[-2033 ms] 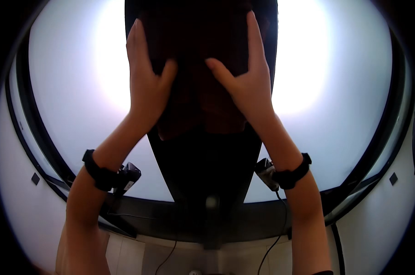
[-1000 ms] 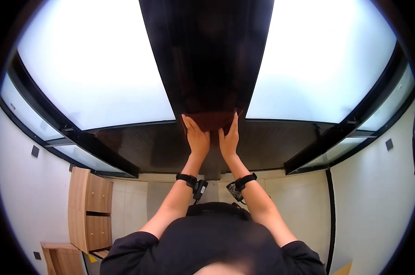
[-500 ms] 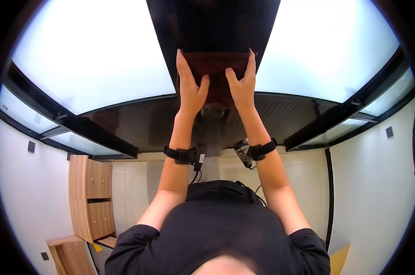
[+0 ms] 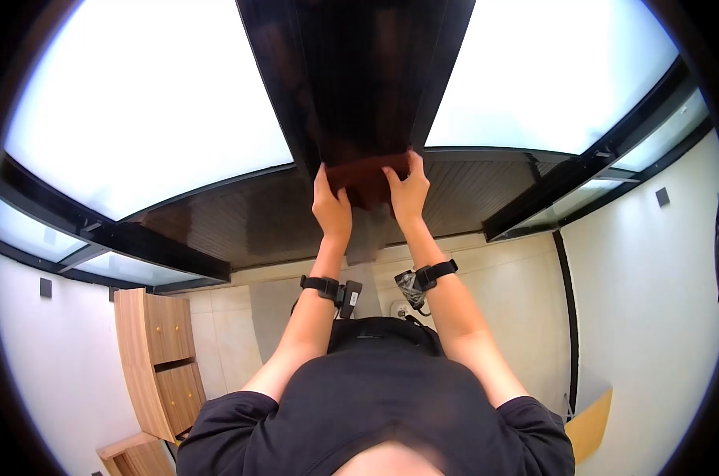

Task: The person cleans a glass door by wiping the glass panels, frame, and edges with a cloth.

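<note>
A reddish-brown piece that looks like a folded cloth (image 4: 366, 176) lies against the lower end of a dark glossy panel (image 4: 355, 79). My left hand (image 4: 331, 210) grips its left side, fingers along the edge and thumb on the near face. On the right edge, my right hand (image 4: 408, 193) holds it the same way, thumb turned inward. The cloth is spread between both hands, and its lower part hangs in a point. Fingertips behind it are partly hidden.
Bright frosted panes (image 4: 149, 103) in black frames flank the dark panel. Below runs a dark ribbed surface (image 4: 240, 214). A wooden cabinet (image 4: 169, 333) stands at left, and a yellowish board (image 4: 591, 424) at lower right. Strapped to my wrists are black bands with small devices (image 4: 350, 299).
Both hands have come down and closer to my body with the cloth, drawing slightly nearer each other. More of the dark panel shows above them. The view has shifted a little.
</note>
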Available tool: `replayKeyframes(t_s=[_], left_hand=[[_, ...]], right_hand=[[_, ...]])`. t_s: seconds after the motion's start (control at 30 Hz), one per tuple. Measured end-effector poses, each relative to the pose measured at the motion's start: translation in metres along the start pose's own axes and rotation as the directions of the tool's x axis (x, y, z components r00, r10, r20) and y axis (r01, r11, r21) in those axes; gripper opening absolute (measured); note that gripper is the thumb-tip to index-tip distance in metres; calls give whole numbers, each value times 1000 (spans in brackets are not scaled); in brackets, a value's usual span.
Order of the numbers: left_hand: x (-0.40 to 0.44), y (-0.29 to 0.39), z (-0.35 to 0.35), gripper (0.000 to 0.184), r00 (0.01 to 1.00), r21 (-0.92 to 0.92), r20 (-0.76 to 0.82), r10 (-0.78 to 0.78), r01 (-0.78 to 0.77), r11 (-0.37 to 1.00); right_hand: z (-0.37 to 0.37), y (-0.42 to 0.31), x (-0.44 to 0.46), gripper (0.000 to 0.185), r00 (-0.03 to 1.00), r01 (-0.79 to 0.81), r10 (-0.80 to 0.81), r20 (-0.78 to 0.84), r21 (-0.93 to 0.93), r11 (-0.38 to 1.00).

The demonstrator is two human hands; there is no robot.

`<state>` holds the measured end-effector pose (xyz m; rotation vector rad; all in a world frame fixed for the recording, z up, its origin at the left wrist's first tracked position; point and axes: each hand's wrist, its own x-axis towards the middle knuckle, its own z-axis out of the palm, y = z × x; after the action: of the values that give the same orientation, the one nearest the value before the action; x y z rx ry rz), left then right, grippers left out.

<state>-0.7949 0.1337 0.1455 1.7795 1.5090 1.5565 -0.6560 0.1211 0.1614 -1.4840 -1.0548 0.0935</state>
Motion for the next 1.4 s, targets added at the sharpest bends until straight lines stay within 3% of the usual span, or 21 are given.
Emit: replayKeyframes(t_s=[0.07,0.13,0.2,0.23,0.3,0.4,0.47,0.57,0.6,0.67,0.7,0.73,0.8,0.83,0.9,1.0,1.07,1.13,1.2,1.3,1.4], left_hand=[[-6,-20,1,45,999,2,32,8,-8,1000],[-14,-36,0,47,991,15,137,12,-14,1000],[-31,-45,-5,42,990,49,103,93,-99,994],[-38,-52,-10,42,987,41,122,104,-109,993],[-54,-61,-17,32,964,101,246,102,-130,986],[-74,-54,-12,23,937,40,341,76,-96,995],[-73,-43,-5,23,927,-29,363,91,-86,996],[-58,-5,2,21,858,-206,463,223,-140,968],[-53,6,1,21,853,-209,467,233,-150,966],[-48,29,12,26,748,-248,559,357,-260,933],[-47,41,19,26,741,-284,541,397,-284,916],[-49,52,30,25,730,-287,543,416,-304,908],[-51,83,50,23,736,-283,535,415,-307,909],[-53,99,62,23,720,-304,539,437,-318,898],[-55,128,88,22,700,-303,527,482,-374,876],[-65,161,124,19,653,-339,460,602,-498,799],[-77,183,148,20,612,-330,486,624,-532,780],[-87,201,172,22,549,-316,552,628,-559,767],[-98,217,188,24,486,-328,566,666,-609,723],[-115,243,220,30,338,-390,648,683,-623,678],[-136,274,248,37,363,-404,645,672,-584,704]], right_hand=[[-6,6,-10,48,996,-84,84,4,19,996],[-19,6,-22,38,924,-365,369,97,-59,929],[-14,63,-53,25,972,-115,122,199,-45,992],[-21,57,-61,25,975,-125,132,179,-51,991],[-44,51,-79,16,930,-141,185,318,-158,977],[-78,59,-88,17,907,-146,236,348,-266,953],[-96,69,-91,14,928,-133,204,311,-236,963],[-130,86,-78,21,846,-287,421,327,-386,877],[-134,91,-79,21,849,-294,422,317,-380,877],[-154,112,-80,27,722,-382,515,462,-355,853],[-157,128,-89,32,828,-270,362,429,-261,927],[-165,133,-89,32,841,-273,367,398,-274,922],[-188,142,-86,32,839,-277,267,475,-50,960],[-208,141,-78,32,852,-278,270,449,-51,959],[-243,142,-59,28,675,-559,467,572,-17,829],[-283,159,-43,22,632,-672,537,559,51,739],[-318,170,-33,16,669,-681,543,507,125,722],[-353,171,-23,11,784,-619,557,272,287,731],[-388,169,-17,7,799,-601,578,168,262,755],[-436,160,0,5,840,-460,503,-203,225,859],[-477,136,20,9,828,-378,435,-354,222,899]])
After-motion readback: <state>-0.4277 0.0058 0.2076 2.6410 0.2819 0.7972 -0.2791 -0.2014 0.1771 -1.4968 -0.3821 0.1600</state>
